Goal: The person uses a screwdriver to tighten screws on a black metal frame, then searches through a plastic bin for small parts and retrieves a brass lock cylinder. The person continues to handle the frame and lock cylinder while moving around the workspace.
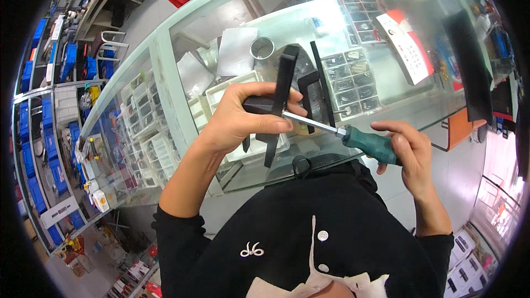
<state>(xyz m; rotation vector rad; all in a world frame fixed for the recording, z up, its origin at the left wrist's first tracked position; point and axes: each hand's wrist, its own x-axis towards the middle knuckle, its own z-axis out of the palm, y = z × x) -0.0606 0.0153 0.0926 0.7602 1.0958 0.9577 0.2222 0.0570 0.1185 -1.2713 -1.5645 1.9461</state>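
My left hand [234, 116] is closed round a black bracket-like piece [285, 74] with a long flat bar and a block-shaped arm, held above the glass counter. My right hand [411, 152] grips the dark green handle of a screwdriver [370, 144]. Its metal shaft points left, and the tip meets the black piece near my left fingertips; any screw there is too small to make out. Beyond my hands, a thin black bar [322, 77] and an angled black part [313, 99] lie on the counter, next to a clear plastic bag [303, 55].
The glass-topped counter [353, 152] has its front edge close to my body. A round metal tin [262, 48], white papers [236, 49] and a red-and-white box [406, 47] are farther off. Compartment trays [350, 80] hold small parts. A black strip [466, 66] hangs at right; shelves with blue bins [69, 58] stand left.
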